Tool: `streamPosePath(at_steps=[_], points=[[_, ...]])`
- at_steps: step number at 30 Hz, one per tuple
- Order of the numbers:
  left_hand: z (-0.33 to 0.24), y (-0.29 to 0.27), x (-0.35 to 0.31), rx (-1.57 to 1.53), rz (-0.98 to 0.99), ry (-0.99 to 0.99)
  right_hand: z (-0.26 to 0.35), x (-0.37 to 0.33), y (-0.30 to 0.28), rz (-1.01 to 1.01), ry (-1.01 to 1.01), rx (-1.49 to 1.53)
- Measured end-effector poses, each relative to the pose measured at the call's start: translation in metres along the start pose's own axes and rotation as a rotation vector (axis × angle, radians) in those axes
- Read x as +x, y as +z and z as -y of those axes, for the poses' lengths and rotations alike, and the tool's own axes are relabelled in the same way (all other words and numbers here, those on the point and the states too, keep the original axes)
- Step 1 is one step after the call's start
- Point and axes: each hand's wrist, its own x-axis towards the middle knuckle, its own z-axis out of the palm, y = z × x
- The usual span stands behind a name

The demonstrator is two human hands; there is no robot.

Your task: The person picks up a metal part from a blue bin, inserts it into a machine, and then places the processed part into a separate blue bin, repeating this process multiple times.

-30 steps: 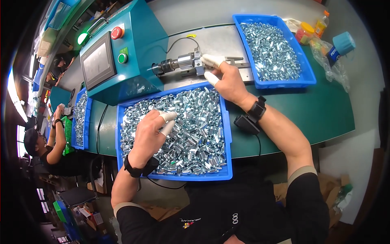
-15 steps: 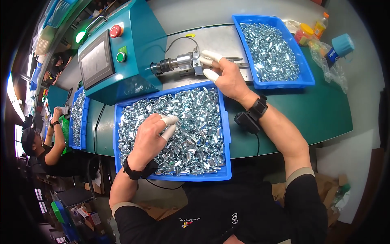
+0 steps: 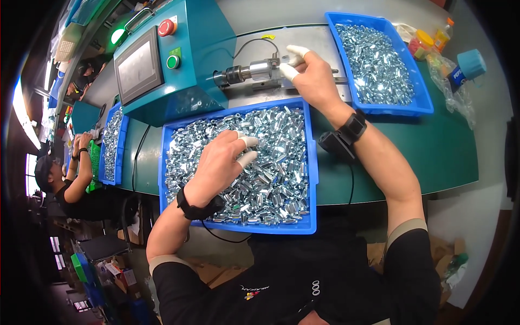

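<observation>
My left hand (image 3: 219, 160) is over a blue bin (image 3: 313, 179) heaped with small shiny metal hex pieces (image 3: 271, 189). Its thumb and forefinger wear white finger cots and stand apart just above the pieces, with nothing visible between them. At the machine, my right hand (image 3: 319, 81) is beside the clamp end of a metal spindle fixture (image 3: 260, 70). White cots cover its thumb and fingertips too; these are spread, close to the fixture's right end. Whether a small piece sits in the clamp is hidden by the fingers.
A teal machine (image 3: 200, 54) with a screen (image 3: 140, 72), red button (image 3: 167, 27) and green button (image 3: 173, 62) stands at left. Another blue bin (image 3: 428, 103) of metal pieces lies far right, near bottles (image 3: 443, 36) and a plastic bag (image 3: 460, 103). A co-worker (image 3: 76, 179) works at left.
The whole view has shifted slightly. My right hand's thumb and forefinger have spread apart at the fixture. My left hand has moved slightly away from me over the pieces.
</observation>
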Motion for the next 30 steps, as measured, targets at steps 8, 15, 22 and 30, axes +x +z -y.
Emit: streamPosePath(at_steps=[8, 15, 22, 30], points=[[-0.005, 0.009, 0.014, 0.09, 0.036, 0.015, 0.003, 0.021, 0.003, -0.043, -0.129, -0.499], [-0.017, 0.003, 0.011, 0.094, -0.004, -0.006, 0.017, 0.028, 0.004, 0.037, -0.232, -0.656], [-0.014, 0.003, 0.015, -0.012, 0.067, -0.028, 0.026, 0.029, -0.004, 0.048, -0.172, -0.619], [-0.025, 0.009, 0.038, -0.462, 0.173, -0.315, 0.044, 0.038, -0.003, 0.051, -0.187, -0.591]])
